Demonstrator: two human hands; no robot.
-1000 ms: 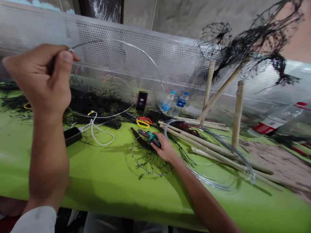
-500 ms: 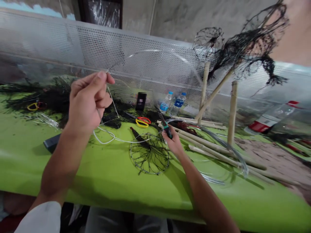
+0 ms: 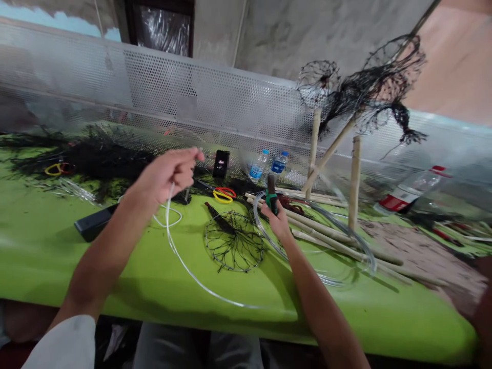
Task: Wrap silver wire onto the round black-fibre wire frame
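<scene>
Left hand [image 3: 172, 173]: raised over the table, fingers curled in, closed round a thin pale wire [image 3: 172, 248]. Wire drops from under the fist, bends, and sweeps right across the near side of the green table [image 3: 146, 287]; its far end blurs out. Just below the hand, a white cable [image 3: 175, 223] lies in a loop; a dark box [image 3: 92, 224] sits partly behind the forearm.

Right hand [image 3: 280, 221]: wrapped round the handles of a green-and-black hand tool [image 3: 272, 199], working end pointing up and away. Whether its jaws are parted, cannot tell.

Between the hands, flat on the table: a round hoop of dark netting [image 3: 234, 241], a gathered dark bundle toward its upper left. A clear coil [image 3: 258, 218] lies between hoop and right hand.

Further out: scissors with red and yellow handles [image 3: 223, 195] beyond the hoop; phone [image 3: 221, 164] upright behind them. Two small water bottles beyond the tool. Pale poles [image 3: 334, 233] lie right of the hand. Heap of black fibre [image 3: 103, 154] at far left. Perforated metal panel [image 3: 230, 105] along the back.
</scene>
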